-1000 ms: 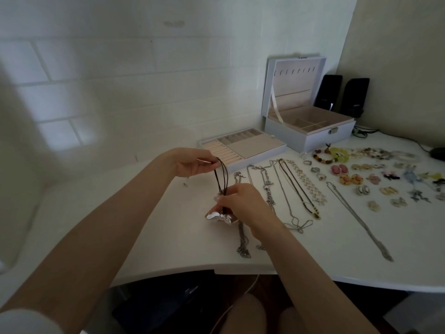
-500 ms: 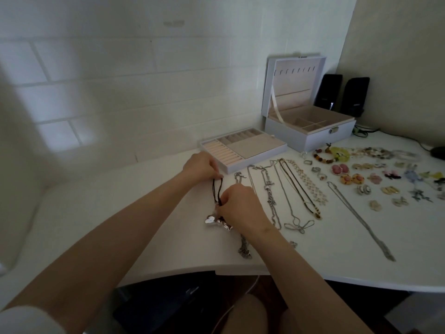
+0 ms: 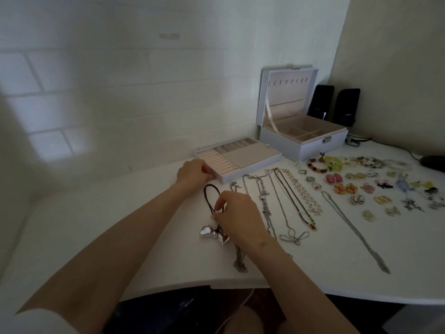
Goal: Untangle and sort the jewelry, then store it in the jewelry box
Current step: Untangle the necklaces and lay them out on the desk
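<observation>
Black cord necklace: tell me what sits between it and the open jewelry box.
The removable tray lies directly between the black cord necklace and the jewelry box; the left hand is at its near corner.

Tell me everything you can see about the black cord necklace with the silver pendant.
The black cord necklace is a thin cord lying as a narrow loop on the white table, left of the chain necklaces. At its near end rests a puffy, shiny silver pendant shaped like a bow. The right hand pinches the cord just above the pendant. The left hand sits past the loop's far end; contact there is unclear.
</observation>
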### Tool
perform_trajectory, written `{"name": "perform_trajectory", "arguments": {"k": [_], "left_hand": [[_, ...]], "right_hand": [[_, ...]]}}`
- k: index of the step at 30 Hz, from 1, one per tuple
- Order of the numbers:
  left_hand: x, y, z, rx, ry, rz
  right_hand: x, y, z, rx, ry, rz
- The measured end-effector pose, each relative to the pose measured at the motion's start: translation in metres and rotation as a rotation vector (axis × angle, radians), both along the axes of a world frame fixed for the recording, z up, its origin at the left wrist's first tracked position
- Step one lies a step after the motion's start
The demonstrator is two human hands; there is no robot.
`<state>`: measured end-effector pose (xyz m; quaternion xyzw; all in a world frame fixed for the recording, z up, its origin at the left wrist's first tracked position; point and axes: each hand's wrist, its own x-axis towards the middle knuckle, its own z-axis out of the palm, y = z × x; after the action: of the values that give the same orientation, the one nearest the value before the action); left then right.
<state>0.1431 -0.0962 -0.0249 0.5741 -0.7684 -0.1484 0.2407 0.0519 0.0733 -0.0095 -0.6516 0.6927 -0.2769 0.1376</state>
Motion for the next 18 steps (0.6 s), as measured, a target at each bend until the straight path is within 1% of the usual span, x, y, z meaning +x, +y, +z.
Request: {"name": "perform_trajectory", "arguments": {"k": [9, 12, 14, 15, 18], "left_hand": [[0.029, -0.006, 0.017, 0.0, -0.315, 0.018], [0.049, -0.006, 0.023, 0.097, -0.33, -0.015], [0.063, -0.006, 0.028, 0.179, -0.244, -0.098], [0.069, -0.005, 0.029, 0.195, -0.142, -0.135], [0.083, 0.0, 0.026, 0.172, 0.254, -0.184]], "right_hand": [[-0.003, 0.001, 0.003, -0.013, 0.001, 0.018], [-0.003, 0.001, 0.004, -0.009, -0.021, 0.032], [-0.002, 0.001, 0.004, -0.01, -0.029, 0.035], [-0.002, 0.001, 0.004, -0.012, -0.034, 0.033], [0.0, 0.0, 0.005, -0.025, -0.049, 0.025]]}}
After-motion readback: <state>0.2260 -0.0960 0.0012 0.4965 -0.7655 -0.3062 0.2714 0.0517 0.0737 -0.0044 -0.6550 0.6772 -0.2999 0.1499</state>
